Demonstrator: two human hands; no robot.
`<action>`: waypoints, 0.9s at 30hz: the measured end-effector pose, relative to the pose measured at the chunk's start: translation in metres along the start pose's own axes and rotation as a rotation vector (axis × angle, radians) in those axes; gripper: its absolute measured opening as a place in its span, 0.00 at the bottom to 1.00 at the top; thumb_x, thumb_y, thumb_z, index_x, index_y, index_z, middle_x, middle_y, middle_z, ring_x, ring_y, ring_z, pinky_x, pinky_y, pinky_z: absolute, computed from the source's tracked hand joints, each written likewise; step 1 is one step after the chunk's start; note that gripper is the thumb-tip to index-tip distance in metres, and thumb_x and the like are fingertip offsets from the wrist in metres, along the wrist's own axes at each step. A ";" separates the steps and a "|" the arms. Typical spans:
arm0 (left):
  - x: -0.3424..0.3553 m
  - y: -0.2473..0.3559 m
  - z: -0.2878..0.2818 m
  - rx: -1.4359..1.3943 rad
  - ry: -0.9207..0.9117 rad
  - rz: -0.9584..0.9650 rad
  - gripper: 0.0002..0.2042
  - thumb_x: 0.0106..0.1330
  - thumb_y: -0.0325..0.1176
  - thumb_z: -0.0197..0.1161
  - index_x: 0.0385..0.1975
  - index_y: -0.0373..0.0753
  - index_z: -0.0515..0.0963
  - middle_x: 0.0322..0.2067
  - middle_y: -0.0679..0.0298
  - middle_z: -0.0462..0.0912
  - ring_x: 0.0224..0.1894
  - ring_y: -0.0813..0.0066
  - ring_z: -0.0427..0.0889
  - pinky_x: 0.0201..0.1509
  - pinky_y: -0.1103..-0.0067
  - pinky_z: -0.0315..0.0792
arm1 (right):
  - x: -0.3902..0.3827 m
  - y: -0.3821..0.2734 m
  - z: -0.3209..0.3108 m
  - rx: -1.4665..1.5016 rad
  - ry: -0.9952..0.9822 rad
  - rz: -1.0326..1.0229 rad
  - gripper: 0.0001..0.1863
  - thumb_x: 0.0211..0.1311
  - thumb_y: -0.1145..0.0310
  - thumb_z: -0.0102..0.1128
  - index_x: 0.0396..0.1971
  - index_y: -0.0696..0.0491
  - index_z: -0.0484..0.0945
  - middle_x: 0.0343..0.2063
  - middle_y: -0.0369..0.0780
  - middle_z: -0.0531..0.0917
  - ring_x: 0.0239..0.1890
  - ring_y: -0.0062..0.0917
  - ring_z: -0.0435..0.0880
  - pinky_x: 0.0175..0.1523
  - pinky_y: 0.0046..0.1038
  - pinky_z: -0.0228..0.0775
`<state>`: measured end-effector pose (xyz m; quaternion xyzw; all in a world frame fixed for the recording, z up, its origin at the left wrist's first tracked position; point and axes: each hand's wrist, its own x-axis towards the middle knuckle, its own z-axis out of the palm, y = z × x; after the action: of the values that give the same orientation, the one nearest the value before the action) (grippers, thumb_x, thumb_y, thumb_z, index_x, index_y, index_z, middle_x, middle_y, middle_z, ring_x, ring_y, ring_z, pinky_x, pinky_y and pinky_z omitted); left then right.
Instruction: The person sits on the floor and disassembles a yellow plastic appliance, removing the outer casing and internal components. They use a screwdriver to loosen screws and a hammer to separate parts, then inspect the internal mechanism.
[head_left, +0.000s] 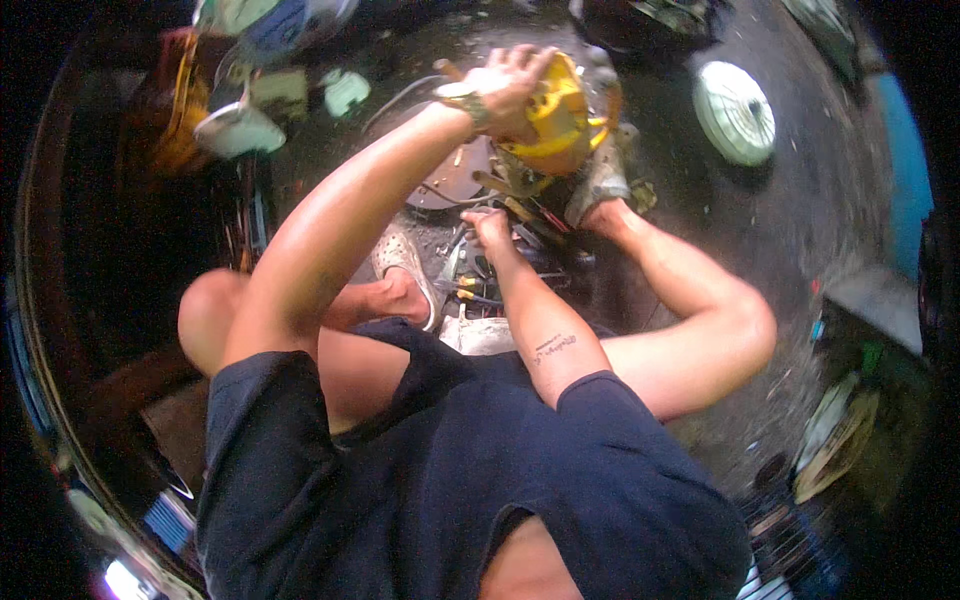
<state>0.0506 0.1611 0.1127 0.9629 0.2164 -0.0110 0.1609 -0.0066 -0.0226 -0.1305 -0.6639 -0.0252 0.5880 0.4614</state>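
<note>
The left hand (512,88) lies against a yellow machine (560,118) beside the right shoe (604,182), the right hand (488,228) near scattered tools (466,283), though whether either grip is clenched one cannot tell.

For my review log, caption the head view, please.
Left hand against a rounded yellow machine housing, right hand lower down, near a slender brown rod.
</note>
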 end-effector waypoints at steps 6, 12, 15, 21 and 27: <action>0.014 -0.029 0.002 -0.066 -0.110 0.132 0.63 0.39 0.51 0.81 0.76 0.45 0.46 0.67 0.40 0.60 0.61 0.32 0.67 0.65 0.51 0.69 | 0.038 0.009 0.054 0.027 0.067 0.082 0.10 0.59 0.68 0.67 0.38 0.55 0.83 0.23 0.38 0.83 0.14 0.25 0.78 0.17 0.25 0.66; 0.027 -0.034 0.011 -0.029 -0.166 0.170 0.48 0.58 0.41 0.68 0.77 0.55 0.46 0.63 0.42 0.66 0.54 0.35 0.77 0.56 0.55 0.77 | 0.088 0.036 0.074 -0.038 0.161 -0.014 0.11 0.55 0.68 0.71 0.35 0.59 0.87 0.25 0.42 0.87 0.23 0.26 0.82 0.27 0.29 0.72; 0.020 -0.030 -0.038 -0.095 -0.381 0.140 0.45 0.58 0.49 0.70 0.75 0.52 0.54 0.62 0.44 0.69 0.57 0.39 0.76 0.60 0.57 0.75 | 0.059 0.004 0.054 0.027 0.036 0.025 0.12 0.62 0.72 0.65 0.44 0.59 0.83 0.26 0.39 0.85 0.21 0.21 0.79 0.23 0.23 0.69; -0.030 -0.149 -0.074 -0.338 0.013 0.193 0.31 0.67 0.51 0.65 0.66 0.41 0.70 0.54 0.46 0.77 0.57 0.49 0.77 0.61 0.63 0.73 | 0.035 -0.018 0.011 0.093 0.059 0.016 0.14 0.65 0.70 0.63 0.49 0.55 0.81 0.29 0.37 0.85 0.19 0.18 0.78 0.23 0.20 0.69; -0.167 -0.202 0.005 -0.778 0.263 -0.360 0.25 0.67 0.45 0.65 0.59 0.38 0.75 0.49 0.49 0.82 0.49 0.52 0.83 0.53 0.64 0.78 | 0.005 -0.031 0.001 -0.179 -0.079 0.056 0.14 0.66 0.65 0.64 0.47 0.57 0.81 0.32 0.38 0.86 0.30 0.19 0.82 0.34 0.23 0.72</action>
<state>-0.1856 0.2626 0.0617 0.7708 0.3872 0.1662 0.4778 0.0099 -0.0015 -0.1141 -0.6793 -0.0771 0.6218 0.3820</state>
